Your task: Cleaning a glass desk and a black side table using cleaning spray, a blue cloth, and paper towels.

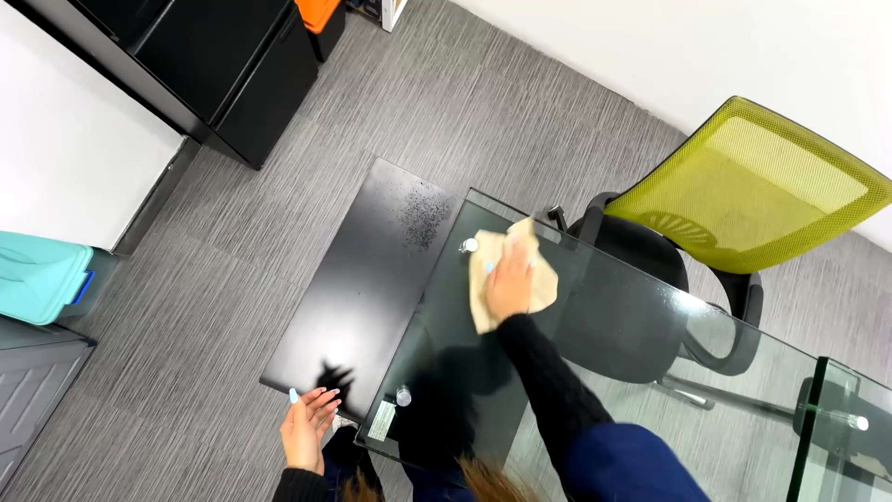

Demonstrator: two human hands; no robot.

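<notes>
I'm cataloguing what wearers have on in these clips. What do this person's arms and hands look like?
Both arms wear black knit sleeves reaching the wrists. The right sleeve shows a ribbed, cable-like texture, with dark blue fabric nearer the shoulder. Both hands are bare, no gloves. The left hand has long, light blue painted nails; the right hand shows the same pale blue polish.
</notes>
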